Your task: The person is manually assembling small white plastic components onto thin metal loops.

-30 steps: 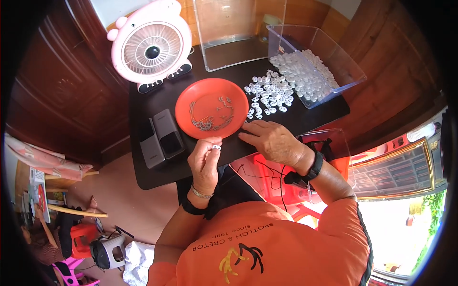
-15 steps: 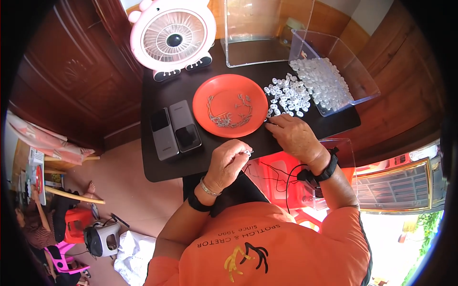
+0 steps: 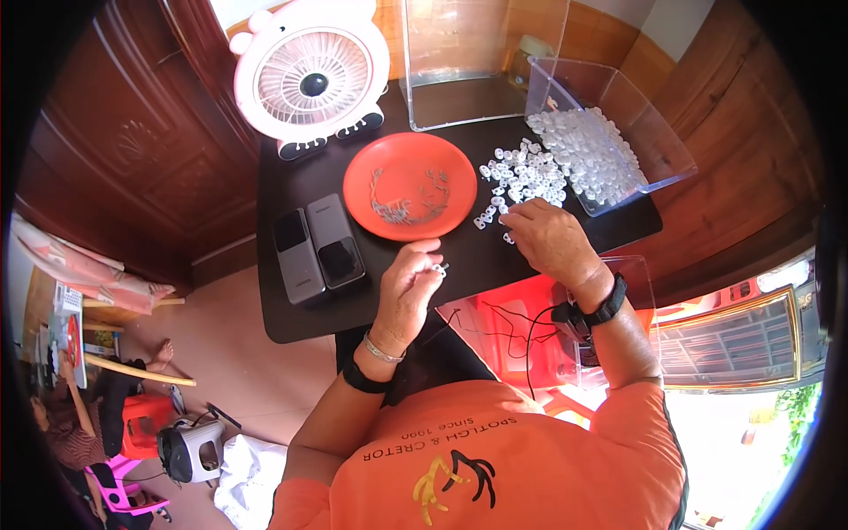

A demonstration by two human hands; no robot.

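Note:
My left hand point(image 3: 409, 287) is over the table's near edge, its thumb and fingers closed on a small white plastic piece point(image 3: 440, 269) with holes. At the near side of a loose pile of similar white pieces point(image 3: 528, 172), my right hand point(image 3: 552, 240) reaches down with curled fingers. Its fingertips are pressed together among a few stray pieces, and what they grip is hidden. Between and beyond the hands lies a round orange-red plate point(image 3: 411, 152), with many thin metal pins point(image 3: 393, 212) scattered in it.
A clear bin point(image 3: 662, 132) full of white pieces stands at the right, and an upright clear box point(image 3: 468, 102) at the back. A pink fan point(image 3: 314, 84) and two grey devices point(image 3: 318, 247) sit on the dark table point(image 3: 389, 296). Another person point(image 3: 75, 433) is far left.
My left hand has shifted slightly left, still with the white piece. My right hand's fingers have moved right, and some pieces now lie spread at the pile's near side. The view has shifted slightly.

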